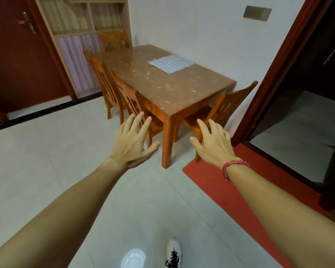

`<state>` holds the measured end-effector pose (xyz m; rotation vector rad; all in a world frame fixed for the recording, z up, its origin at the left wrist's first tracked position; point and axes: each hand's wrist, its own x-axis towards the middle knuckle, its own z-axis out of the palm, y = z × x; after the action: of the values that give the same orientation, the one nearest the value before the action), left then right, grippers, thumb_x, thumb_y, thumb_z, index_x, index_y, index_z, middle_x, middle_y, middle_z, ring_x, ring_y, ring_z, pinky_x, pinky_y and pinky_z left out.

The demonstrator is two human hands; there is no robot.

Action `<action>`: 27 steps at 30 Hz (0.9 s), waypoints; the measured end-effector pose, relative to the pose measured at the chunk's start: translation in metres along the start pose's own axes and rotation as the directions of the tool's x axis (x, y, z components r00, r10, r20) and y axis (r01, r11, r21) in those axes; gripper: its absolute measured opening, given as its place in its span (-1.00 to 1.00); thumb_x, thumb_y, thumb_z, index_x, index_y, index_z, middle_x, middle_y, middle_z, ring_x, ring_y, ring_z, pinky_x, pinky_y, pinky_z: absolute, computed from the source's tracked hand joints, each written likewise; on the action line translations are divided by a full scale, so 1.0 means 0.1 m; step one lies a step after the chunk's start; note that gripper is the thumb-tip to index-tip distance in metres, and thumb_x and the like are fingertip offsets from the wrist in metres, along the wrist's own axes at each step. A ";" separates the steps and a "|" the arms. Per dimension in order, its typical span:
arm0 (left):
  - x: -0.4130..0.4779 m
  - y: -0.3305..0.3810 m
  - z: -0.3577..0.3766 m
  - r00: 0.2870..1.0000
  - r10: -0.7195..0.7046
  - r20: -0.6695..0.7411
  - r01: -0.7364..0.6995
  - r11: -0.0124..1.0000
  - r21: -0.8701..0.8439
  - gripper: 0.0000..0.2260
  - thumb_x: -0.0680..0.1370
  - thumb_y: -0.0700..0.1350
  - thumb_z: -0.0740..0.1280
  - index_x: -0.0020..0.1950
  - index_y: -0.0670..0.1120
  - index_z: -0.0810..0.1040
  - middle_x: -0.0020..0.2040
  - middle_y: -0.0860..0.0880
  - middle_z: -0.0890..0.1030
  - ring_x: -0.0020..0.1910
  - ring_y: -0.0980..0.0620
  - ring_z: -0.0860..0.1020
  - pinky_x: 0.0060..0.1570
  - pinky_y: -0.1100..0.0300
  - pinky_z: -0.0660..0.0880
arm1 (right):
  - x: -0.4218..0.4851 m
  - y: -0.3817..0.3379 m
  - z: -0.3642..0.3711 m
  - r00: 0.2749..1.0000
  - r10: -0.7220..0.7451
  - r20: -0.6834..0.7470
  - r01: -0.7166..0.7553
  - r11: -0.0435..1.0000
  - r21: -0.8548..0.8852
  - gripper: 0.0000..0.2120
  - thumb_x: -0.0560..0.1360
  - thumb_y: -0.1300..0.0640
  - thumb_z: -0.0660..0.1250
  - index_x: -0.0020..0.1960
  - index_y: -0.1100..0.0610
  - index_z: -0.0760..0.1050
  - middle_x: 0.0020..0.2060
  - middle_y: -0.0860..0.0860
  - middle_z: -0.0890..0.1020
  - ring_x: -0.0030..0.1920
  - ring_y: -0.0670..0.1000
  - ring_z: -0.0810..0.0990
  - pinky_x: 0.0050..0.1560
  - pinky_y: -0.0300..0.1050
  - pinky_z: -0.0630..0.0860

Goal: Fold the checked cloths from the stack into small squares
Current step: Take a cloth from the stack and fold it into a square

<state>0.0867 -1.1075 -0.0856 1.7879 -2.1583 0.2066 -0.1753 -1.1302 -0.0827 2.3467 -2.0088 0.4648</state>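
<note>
A stack of white-and-blue checked cloths [171,63] lies flat on the far right part of a brown marbled table [162,88], near the wall. I stand on the tiled floor a few steps from the table's near corner. My left hand [132,140] is stretched forward, palm down, fingers spread, holding nothing. My right hand [214,142], with a red thread bracelet at the wrist, is likewise stretched forward with fingers apart and empty. Both hands are far short of the cloths.
Three wooden chairs [122,93] line the table's left side, one [220,113] stands at the near end, another at the far end. A red mat [240,188] lies by an open doorway on the right. A shelf unit [79,35] and a red door stand at the back left.
</note>
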 end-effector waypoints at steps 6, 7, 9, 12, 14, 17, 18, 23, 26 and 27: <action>1.13 -0.09 0.35 1.000 -0.010 0.013 0.010 1.000 0.017 -0.25 0.51 0.43 -0.09 0.56 0.00 0.06 0.57 -0.11 0.09 0.53 -0.18 0.04 0.46 -0.14 0.08 | 1.13 0.35 0.19 1.000 -0.005 0.015 0.004 1.000 0.008 -0.40 0.54 -0.24 0.05 0.51 -0.06 0.08 0.48 0.15 0.20 0.48 0.13 0.14 0.43 0.19 0.12; 1.31 -0.11 0.40 1.000 -0.014 0.010 0.014 1.000 0.024 -0.25 0.51 0.43 -0.09 0.56 0.00 0.07 0.57 -0.11 0.10 0.53 -0.18 0.05 0.46 -0.15 0.10 | 1.30 0.41 0.22 1.000 -0.006 0.020 0.006 1.000 0.010 -0.40 0.54 -0.25 0.05 0.51 -0.06 0.07 0.48 0.15 0.20 0.49 0.13 0.13 0.43 0.18 0.12; 1.63 -0.13 0.50 1.000 -0.014 0.009 0.014 0.999 0.034 -0.25 0.51 0.43 -0.08 0.56 -0.01 0.08 0.56 -0.12 0.12 0.53 -0.18 0.06 0.46 -0.16 0.12 | 1.64 0.51 0.26 0.999 0.000 0.035 0.000 1.000 0.014 -0.40 0.54 -0.25 0.04 0.51 -0.07 0.06 0.48 0.14 0.19 0.49 0.13 0.13 0.44 0.18 0.11; 2.04 -0.17 0.65 1.000 -0.015 0.009 0.014 0.999 0.039 -0.26 0.52 0.42 -0.03 0.56 0.00 0.08 0.56 -0.11 0.12 0.53 -0.18 0.07 0.46 -0.15 0.12 | 2.05 0.61 0.33 0.999 -0.012 0.047 0.012 1.000 0.006 -0.40 0.54 -0.25 0.04 0.51 -0.07 0.06 0.49 0.14 0.18 0.49 0.13 0.13 0.44 0.19 0.11; 2.28 -0.20 0.75 1.000 -0.016 0.008 0.015 0.999 0.041 -0.26 0.52 0.42 -0.02 0.56 0.00 0.08 0.56 -0.11 0.13 0.52 -0.19 0.08 0.45 -0.14 0.11 | 2.29 0.68 0.39 0.998 -0.016 0.059 0.016 1.000 0.007 -0.40 0.54 -0.25 0.04 0.51 -0.06 0.06 0.48 0.15 0.18 0.49 0.14 0.13 0.45 0.19 0.11; 2.60 -0.23 0.86 1.000 -0.008 0.007 0.008 0.999 0.044 -0.27 0.52 0.42 -0.05 0.56 -0.01 0.10 0.56 -0.11 0.13 0.52 -0.20 0.09 0.44 -0.13 0.09 | 2.63 0.76 0.48 0.997 -0.024 0.073 0.024 1.000 0.009 -0.41 0.55 -0.24 0.04 0.51 -0.06 0.06 0.48 0.16 0.19 0.48 0.14 0.13 0.44 0.19 0.10; 2.70 -0.25 0.90 1.000 -0.008 0.010 0.008 0.999 0.044 -0.27 0.53 0.41 -0.05 0.56 -0.01 0.10 0.56 -0.11 0.13 0.52 -0.20 0.08 0.44 -0.14 0.08 | 2.74 0.77 0.52 0.997 -0.030 0.072 0.030 1.000 0.008 -0.41 0.54 -0.24 0.04 0.51 -0.07 0.07 0.48 0.16 0.19 0.48 0.14 0.13 0.44 0.20 0.11; 3.19 -0.47 1.15 1.000 -0.012 0.008 0.012 0.998 0.060 -0.30 0.54 0.38 0.02 0.55 0.01 0.10 0.56 -0.10 0.13 0.52 -0.20 0.08 0.43 -0.16 0.10 | 3.28 0.78 0.73 0.996 -0.031 0.088 0.030 0.999 0.012 -0.42 0.54 -0.25 0.04 0.50 -0.07 0.08 0.48 0.16 0.19 0.48 0.14 0.13 0.44 0.21 0.12; 3.53 -0.65 1.31 1.000 -0.009 0.011 0.009 0.998 0.067 -0.30 0.53 0.38 0.03 0.55 0.02 0.10 0.56 -0.10 0.12 0.52 -0.20 0.08 0.42 -0.15 0.11 | 3.64 0.76 0.86 0.996 -0.021 0.090 0.022 1.000 -0.006 -0.41 0.54 -0.25 0.04 0.51 -0.07 0.07 0.48 0.15 0.18 0.48 0.14 0.13 0.43 0.20 0.12; 3.65 -0.71 1.36 1.000 -0.008 0.008 0.007 0.998 0.065 -0.30 0.53 0.38 0.03 0.55 0.02 0.11 0.56 -0.10 0.13 0.52 -0.19 0.08 0.42 -0.15 0.12 | 3.76 0.75 0.90 0.996 -0.016 0.091 0.016 1.000 -0.006 -0.41 0.54 -0.25 0.04 0.51 -0.08 0.07 0.49 0.15 0.18 0.48 0.15 0.13 0.43 0.19 0.12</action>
<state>0.0765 -1.5037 -0.0954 1.8345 -2.1739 0.2705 -0.1802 -1.5236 -0.0934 2.4208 -2.0233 0.3557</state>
